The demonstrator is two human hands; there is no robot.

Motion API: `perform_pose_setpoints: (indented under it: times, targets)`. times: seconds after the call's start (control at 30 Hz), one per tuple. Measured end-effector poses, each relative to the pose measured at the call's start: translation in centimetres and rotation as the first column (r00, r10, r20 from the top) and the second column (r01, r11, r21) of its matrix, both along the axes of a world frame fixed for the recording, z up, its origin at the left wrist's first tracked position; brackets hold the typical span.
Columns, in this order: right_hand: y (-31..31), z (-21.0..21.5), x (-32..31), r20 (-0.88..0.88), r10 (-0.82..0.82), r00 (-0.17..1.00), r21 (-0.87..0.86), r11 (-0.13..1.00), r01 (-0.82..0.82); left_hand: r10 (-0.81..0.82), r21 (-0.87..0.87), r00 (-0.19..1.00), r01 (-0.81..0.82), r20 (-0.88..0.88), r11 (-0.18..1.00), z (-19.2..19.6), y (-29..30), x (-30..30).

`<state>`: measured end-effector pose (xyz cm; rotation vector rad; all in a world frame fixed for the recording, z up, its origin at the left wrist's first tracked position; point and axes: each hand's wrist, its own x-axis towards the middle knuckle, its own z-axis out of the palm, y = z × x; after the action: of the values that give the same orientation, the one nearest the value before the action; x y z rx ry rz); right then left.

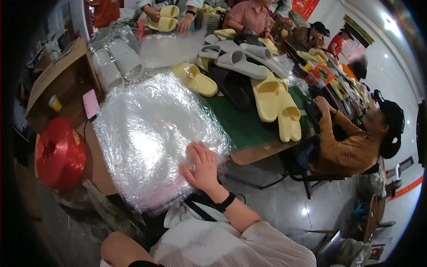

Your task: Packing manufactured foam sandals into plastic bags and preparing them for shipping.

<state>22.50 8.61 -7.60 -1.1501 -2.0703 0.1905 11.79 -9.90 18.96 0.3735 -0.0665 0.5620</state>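
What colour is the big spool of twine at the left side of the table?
Red; the head view shows the spool clearly.

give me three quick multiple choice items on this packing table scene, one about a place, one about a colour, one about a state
1. Where does the red spool of twine sit?
A. left of the stack of clear plastic bags
B. on the yellow slippers
C. right of the green mat

2. What colour is the pair of slippers lying on the green mat?
A. blue
B. pale yellow
C. red

3. How is the right hand?
A. closed around a slipper
B. raised off the table
C. laid flat, fingers spread, on the bags

Answers: 1 A, the spool is at the table's left edge beside the bags. 2 B, both are pale yellow. 3 C, the palm rests on the plastic and grips nothing.
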Motion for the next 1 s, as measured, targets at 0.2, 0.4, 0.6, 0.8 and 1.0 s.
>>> perform_pose_setpoints:
  times: [0.2, 0.4, 0.6, 0.8, 1.0]
  targets:
    - [0.1, -0.3, 0.6, 0.007, 0.009, 1.000, 0.010, 1.000, -0.009, -0.011, -0.097, 1.000, 0.014, 0.027, 0.995, -0.7, 0.6, 0.6]
    - [-0.2, -0.3, 0.4, -0.015, 0.025, 1.000, -0.011, 1.000, -0.025, -0.085, -0.146, 0.993, 0.097, 0.082, 0.985, -0.5, 1.1, 0.7]
    - [-0.3, -0.4, 0.7, -0.013, 0.012, 1.000, 0.003, 1.000, -0.012, -0.122, -0.160, 0.992, 0.127, 0.039, 0.979, -0.8, 1.2, 0.7]
    - [-0.1, -0.6, 0.5, -0.038, 0.029, 0.999, 0.007, 1.000, -0.029, -0.184, -0.164, 0.945, 0.143, -0.270, 0.976, -0.9, 2.8, 0.1]
    - [1.8, -1.7, 1.9, -0.007, 0.110, 0.994, -0.111, 0.988, -0.110, 0.349, -0.373, 0.841, -0.507, -0.414, 0.777, -0.6, 10.3, -2.9]
